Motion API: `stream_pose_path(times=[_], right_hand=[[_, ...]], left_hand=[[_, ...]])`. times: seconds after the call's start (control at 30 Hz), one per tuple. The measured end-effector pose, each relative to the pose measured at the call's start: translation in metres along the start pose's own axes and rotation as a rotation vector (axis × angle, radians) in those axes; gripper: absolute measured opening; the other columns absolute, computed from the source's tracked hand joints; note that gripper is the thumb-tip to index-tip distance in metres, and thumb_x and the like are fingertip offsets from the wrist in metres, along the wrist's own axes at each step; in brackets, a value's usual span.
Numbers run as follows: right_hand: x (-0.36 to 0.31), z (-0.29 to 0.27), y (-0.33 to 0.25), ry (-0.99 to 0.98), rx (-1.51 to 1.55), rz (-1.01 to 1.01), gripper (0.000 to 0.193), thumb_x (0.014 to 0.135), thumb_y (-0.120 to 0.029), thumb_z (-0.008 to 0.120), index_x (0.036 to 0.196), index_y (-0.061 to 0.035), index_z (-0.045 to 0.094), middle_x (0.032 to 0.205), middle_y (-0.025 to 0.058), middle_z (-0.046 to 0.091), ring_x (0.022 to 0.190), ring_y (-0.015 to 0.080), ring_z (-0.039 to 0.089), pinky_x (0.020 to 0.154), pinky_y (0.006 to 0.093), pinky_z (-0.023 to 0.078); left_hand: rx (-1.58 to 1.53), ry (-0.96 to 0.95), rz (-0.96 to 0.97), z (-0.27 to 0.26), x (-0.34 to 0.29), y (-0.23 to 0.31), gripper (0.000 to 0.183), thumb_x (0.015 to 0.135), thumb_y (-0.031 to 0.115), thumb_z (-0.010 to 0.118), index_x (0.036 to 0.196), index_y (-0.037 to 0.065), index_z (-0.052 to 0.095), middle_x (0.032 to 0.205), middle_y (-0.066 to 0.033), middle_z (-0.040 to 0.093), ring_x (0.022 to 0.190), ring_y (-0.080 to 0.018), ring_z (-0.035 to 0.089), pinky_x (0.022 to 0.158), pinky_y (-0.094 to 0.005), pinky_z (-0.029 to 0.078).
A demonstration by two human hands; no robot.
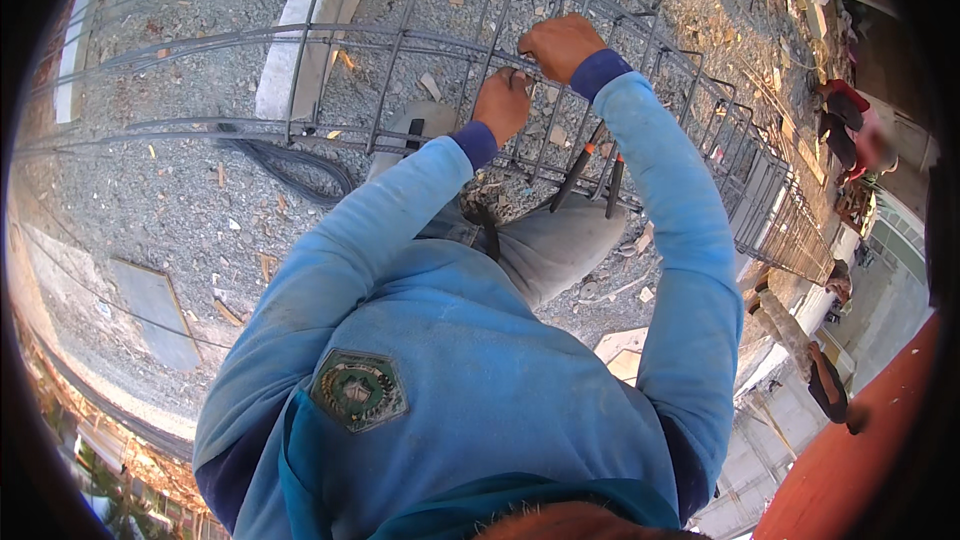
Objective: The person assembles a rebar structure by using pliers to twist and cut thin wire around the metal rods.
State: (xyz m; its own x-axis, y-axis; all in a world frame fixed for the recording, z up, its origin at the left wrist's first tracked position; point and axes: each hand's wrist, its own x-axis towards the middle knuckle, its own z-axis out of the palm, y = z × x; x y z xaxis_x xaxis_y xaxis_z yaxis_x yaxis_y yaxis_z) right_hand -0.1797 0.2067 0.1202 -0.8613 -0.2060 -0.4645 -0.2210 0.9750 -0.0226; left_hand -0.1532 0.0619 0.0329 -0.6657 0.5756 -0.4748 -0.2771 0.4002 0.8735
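A long cage of steel rebar runs across in front of me, with rods and square stirrups crossing. My left hand is closed in a pinch beside a stirrup and the near rods. Just beyond it to the right, my right hand is closed too, its wrist bent to the left over the cage. What the fingers hold, perhaps thin wire, is too small to make out. A pair of pincers with black handles and orange marks rests against the cage below my right hand.
Pale blocks lie under the cage on gravel. A bundle of dark wire lies at the left, with a flat board beyond. More stirrups stretch to the right. Other people are at the far right.
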Motion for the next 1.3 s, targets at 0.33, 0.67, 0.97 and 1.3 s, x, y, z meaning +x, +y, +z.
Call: stream_pose_path(times=[0.33,0.67,0.97,1.3], right_hand=[[0.013,0.008,0.012,0.088,0.03,0.035,0.025,0.081,-0.034,0.065,0.083,-0.0093,0.07,0.081,0.0129,0.067,0.08,0.0331,0.064,0.071,0.0463,0.05],[0.038,0.01,0.002,-0.07,0.44,0.158,0.02,0.082,-0.025,0.061,0.088,-0.0076,0.07,0.08,0.0156,0.067,0.078,0.0341,0.064,0.074,0.0451,0.05],[0.022,0.028,-0.015,0.121,0.671,0.205,0.02,0.085,-0.022,0.058,0.092,-0.0052,0.066,0.085,0.0162,0.066,0.077,0.0347,0.063,0.069,0.0437,0.048],[0.009,0.03,-0.051,0.344,0.743,0.453,0.028,0.082,-0.034,0.064,0.091,-0.0073,0.069,0.08,0.0131,0.068,0.076,0.0316,0.065,0.069,0.0412,0.05]], left_hand=[[-0.77,-0.07,-0.387,-0.018,-0.034,0.036,0.025,0.094,0.02,0.045,0.103,0.0,0.056,0.064,0.0011,0.04,0.051,-0.01,0.041,0.053,-0.0327,0.045],[-0.943,-0.243,-0.358,-0.051,-0.044,0.023,0.023,0.093,0.023,0.045,0.098,0.004,0.056,0.064,0.0065,0.038,0.049,-0.008,0.035,0.051,-0.0312,0.04],[0.106,-0.331,0.126,-0.111,-0.01,0.049,0.021,0.09,0.022,0.048,0.093,0.004,0.06,0.064,-0.0017,0.053,0.053,-0.0166,0.054,0.054,-0.0355,0.046],[1.055,-0.103,0.575,-0.131,0.067,0.048,0.018,0.087,0.024,0.056,0.09,0.009,0.066,0.093,-0.0127,0.061,0.088,-0.0341,0.061,0.074,-0.046,0.05]])
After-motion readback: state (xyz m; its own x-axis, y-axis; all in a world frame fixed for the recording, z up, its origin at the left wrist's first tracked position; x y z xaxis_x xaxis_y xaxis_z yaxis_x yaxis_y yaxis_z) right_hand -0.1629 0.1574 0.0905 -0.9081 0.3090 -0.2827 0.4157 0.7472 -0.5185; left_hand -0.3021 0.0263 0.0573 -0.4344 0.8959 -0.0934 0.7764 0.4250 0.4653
